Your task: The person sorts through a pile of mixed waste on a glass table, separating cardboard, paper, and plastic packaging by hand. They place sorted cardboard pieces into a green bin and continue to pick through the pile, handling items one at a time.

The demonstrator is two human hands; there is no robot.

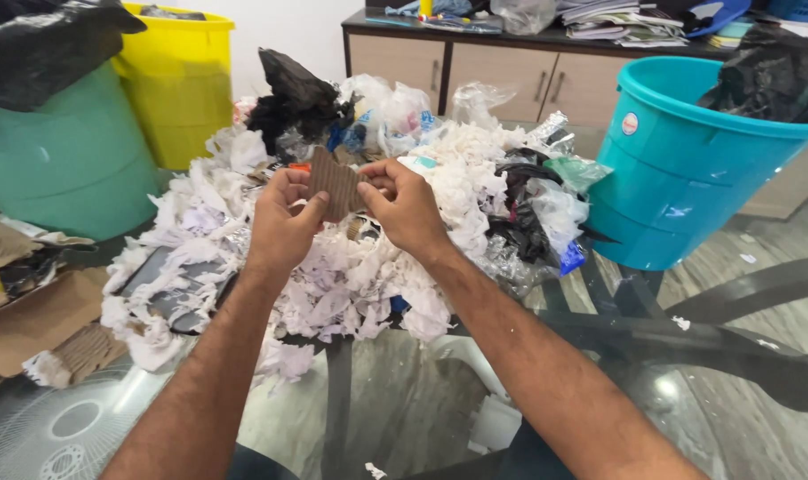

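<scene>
From where I watch, both hands are raised over the glass table (404, 418), and between them they hold 1 small scrap of brown corrugated cardboard (335, 182). My left hand (284, 222) pinches its left edge, thumb in front and fingers curled behind; my right hand (404, 204) pinches the right edge the same way (the fingertips hide part of the scrap). The cardboard hangs just above a big heap of shredded white paper (351, 276) mixed with plastic wrappers and black bags. A teal bucket (680, 169) stands to the right, touching the heap's edge; a green bin (66, 160) and a yellow bin (177, 89) stand at the left, with flattened cardboard (31, 320) below them.
</scene>
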